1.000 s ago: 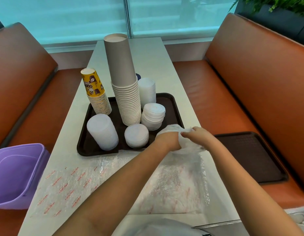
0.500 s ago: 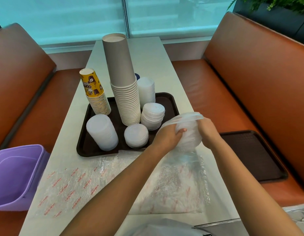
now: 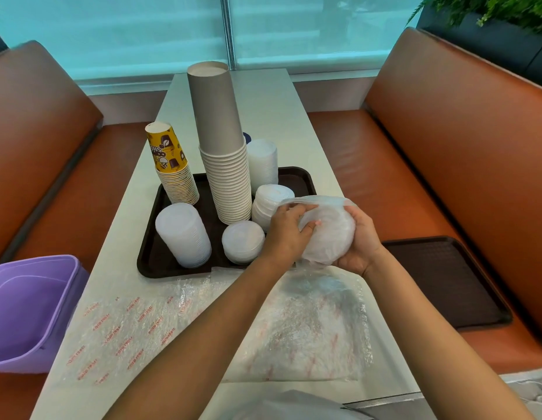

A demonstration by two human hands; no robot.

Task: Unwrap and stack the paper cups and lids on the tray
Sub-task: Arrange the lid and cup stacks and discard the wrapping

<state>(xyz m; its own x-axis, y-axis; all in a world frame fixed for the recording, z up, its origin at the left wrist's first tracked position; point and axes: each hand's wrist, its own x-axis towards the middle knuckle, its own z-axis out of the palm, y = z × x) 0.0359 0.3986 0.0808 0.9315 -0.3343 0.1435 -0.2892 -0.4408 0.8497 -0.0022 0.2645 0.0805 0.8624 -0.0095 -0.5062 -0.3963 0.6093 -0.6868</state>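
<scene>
A dark tray (image 3: 300, 177) on the white table carries a tall grey cup stack (image 3: 221, 147), a yellow printed cup stack (image 3: 172, 165) and several white lid stacks (image 3: 184, 234). Just above the tray's near right corner I hold a plastic-wrapped bundle of white lids (image 3: 330, 234). My left hand (image 3: 286, 234) grips the bundle's left side, fingers curled into the wrapper. My right hand (image 3: 359, 244) cups it from the right and below. The wrapper's loose mouth stretches over the top.
Empty plastic wrappers with red print (image 3: 221, 322) lie flat on the table before me. A purple bin (image 3: 30, 310) sits on the left bench, a second dark tray (image 3: 445, 280) on the right bench. Orange backrests flank the table.
Both hands lifted the wrapped lid bundle off the table's edge and turned it upright. My left hand has moved from its top to its left side, pulling at the wrapper.
</scene>
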